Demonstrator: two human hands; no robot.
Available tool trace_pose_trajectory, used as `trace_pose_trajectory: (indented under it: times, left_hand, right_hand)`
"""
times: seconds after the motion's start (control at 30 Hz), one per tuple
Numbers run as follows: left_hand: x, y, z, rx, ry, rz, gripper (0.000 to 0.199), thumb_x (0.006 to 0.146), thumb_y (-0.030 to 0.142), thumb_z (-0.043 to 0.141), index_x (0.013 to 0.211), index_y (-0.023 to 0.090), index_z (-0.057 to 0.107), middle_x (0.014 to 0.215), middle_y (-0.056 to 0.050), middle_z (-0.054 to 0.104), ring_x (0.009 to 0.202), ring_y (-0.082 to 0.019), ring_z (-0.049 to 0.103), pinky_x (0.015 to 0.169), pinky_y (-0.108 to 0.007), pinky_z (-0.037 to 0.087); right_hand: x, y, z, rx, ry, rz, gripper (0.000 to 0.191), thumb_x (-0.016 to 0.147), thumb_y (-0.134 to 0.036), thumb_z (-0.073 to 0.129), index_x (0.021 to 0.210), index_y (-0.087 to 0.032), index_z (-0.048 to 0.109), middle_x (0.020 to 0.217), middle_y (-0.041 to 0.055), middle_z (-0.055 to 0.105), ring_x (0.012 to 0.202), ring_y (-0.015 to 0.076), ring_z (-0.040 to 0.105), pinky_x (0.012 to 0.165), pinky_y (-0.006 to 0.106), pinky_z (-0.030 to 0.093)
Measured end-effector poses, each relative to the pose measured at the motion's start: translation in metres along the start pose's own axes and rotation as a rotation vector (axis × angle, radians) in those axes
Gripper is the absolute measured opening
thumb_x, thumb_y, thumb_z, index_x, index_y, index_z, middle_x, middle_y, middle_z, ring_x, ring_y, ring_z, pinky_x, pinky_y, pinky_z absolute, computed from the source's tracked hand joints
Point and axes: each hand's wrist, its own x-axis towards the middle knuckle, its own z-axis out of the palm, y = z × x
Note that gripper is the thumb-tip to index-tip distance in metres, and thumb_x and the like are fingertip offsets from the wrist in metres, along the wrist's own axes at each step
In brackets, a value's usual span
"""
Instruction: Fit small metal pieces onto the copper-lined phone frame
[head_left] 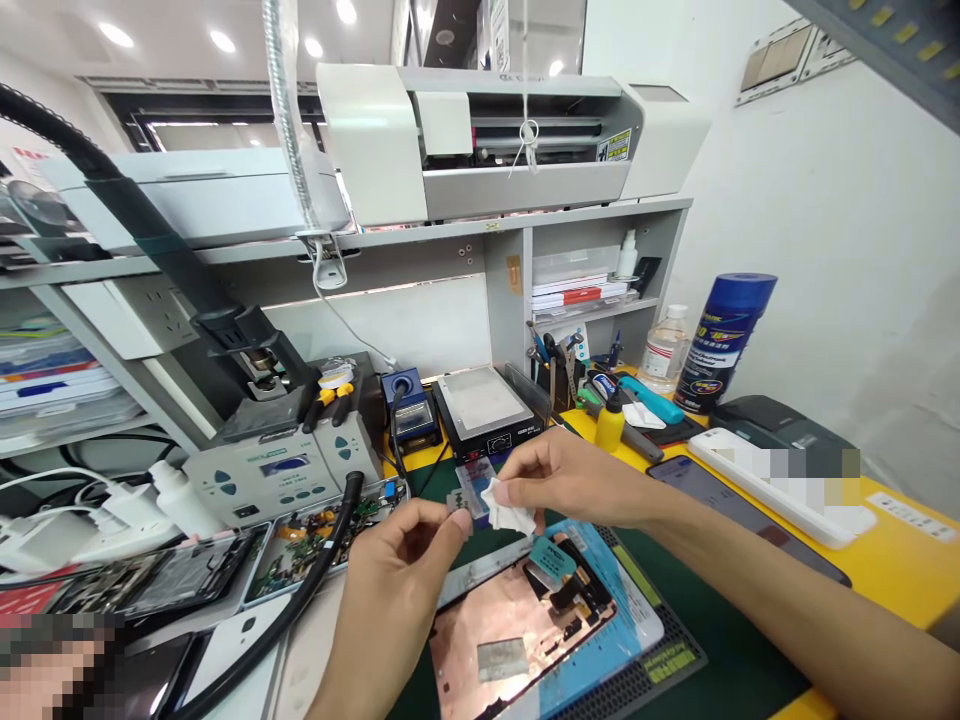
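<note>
Between the thumb and fingers of my left hand [401, 575] is a small razor blade [459, 505], held up over the green mat. My right hand [555, 480] pinches a crumpled white tissue [510, 510] a little to the right of the blade; the two look apart. Below both hands lies a device screen panel [487, 630] with a copper-coloured back, a grey patch and a dark flex cable. A teal label or piece [553, 560] sits on its upper end. Under the panel is a blue-and-white sheet or pouch [626, 600], resting on a dark perforated plate [679, 655].
A heating plate [484, 405] stands behind my hands. To the right are a yellow bottle [610, 425], a phone [727, 510] and a blue spray can [726, 345]. A black hose [322, 580] curves past on the left, near a tray of circuit boards [300, 550].
</note>
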Motion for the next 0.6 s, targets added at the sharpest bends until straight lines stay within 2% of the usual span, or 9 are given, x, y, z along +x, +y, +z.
trace_pose_trajectory:
  times: [0.1, 0.23, 0.4, 0.6]
  left_hand:
    - [-0.0007, 0.0060, -0.0018, -0.204, -0.033, -0.073, 0.034, 0.077, 0.050, 0.072, 0.067, 0.019, 0.062, 0.065, 0.003, 0.047, 0.065, -0.013, 0.036, 0.060, -0.024, 0.030]
    - [-0.0016, 0.0092, -0.0015, -0.333, -0.045, -0.133, 0.033, 0.073, 0.046, 0.078, 0.064, 0.017, 0.064, 0.061, 0.004, 0.044, 0.063, -0.012, 0.033, 0.059, -0.023, 0.028]
    - [0.0004, 0.0055, -0.0022, -0.432, -0.091, -0.222, 0.030, 0.071, 0.043, 0.080, 0.064, 0.018, 0.067, 0.058, 0.004, 0.044, 0.060, -0.011, 0.033, 0.057, -0.025, 0.027]
    - [0.0022, 0.0049, -0.0023, -0.541, -0.119, -0.292, 0.028, 0.069, 0.042, 0.083, 0.066, 0.017, 0.071, 0.054, 0.003, 0.047, 0.057, -0.010, 0.036, 0.056, -0.024, 0.028]
  right_hand:
    - [-0.0007, -0.0013, -0.0043, -0.023, -0.011, -0.007, 0.026, 0.082, -0.039, 0.071, 0.080, -0.013, 0.072, 0.069, 0.0006, 0.060, 0.060, 0.0116, 0.057, 0.058, 0.025, 0.055]
    - [-0.0023, -0.0019, -0.0078, -0.086, -0.009, -0.009, 0.022, 0.085, -0.034, 0.068, 0.083, -0.012, 0.072, 0.070, 0.0006, 0.062, 0.061, 0.0112, 0.058, 0.058, 0.024, 0.053]
    - [-0.0028, -0.0018, -0.0055, 0.030, -0.003, -0.006, 0.021, 0.084, -0.032, 0.069, 0.090, -0.012, 0.071, 0.072, 0.0008, 0.064, 0.060, 0.0111, 0.059, 0.057, 0.024, 0.053]
    - [-0.0031, -0.0048, 0.0015, 0.166, -0.057, 0.007, 0.020, 0.084, -0.033, 0.072, 0.087, -0.013, 0.073, 0.071, 0.0000, 0.064, 0.061, 0.0097, 0.059, 0.058, 0.022, 0.051]
